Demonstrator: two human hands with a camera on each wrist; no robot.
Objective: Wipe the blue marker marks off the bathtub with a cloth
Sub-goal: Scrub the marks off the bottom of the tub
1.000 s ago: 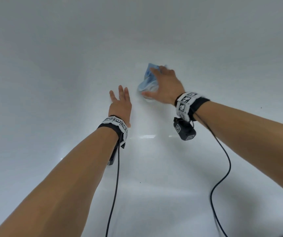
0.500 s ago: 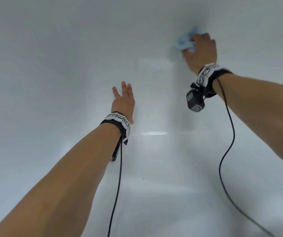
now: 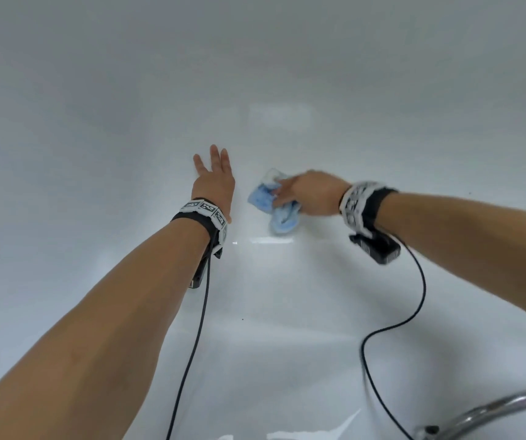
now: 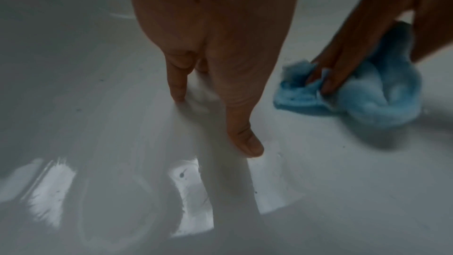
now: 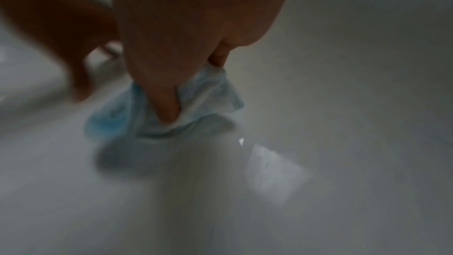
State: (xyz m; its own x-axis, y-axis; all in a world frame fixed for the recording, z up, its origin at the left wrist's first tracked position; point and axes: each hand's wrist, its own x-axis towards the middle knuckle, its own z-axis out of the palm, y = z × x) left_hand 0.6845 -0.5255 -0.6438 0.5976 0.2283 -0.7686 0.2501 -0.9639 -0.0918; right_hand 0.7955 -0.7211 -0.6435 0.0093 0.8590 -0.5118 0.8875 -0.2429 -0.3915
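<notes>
Cloth [image 3: 275, 207], fluffy blue and crumpled, now sits lower on the glossy white tub [image 3: 96, 154], pinched by the right hand [image 3: 311, 193]; left hand [image 3: 215, 182] stays flat, fingers straight.

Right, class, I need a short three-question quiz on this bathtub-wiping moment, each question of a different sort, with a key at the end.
1. True or false: the left hand holds the blue cloth.
2. Multiple choice: where does the left hand rest? A) on the metal hose B) flat on the bathtub surface C) on top of the cloth
3. Fill in: in the head view the cloth lies between the two ____.

Key:
1. False. The right hand presses the cloth to the tub, its fingers on top of it.
2. B, with fingers straight.
3. hands
</notes>
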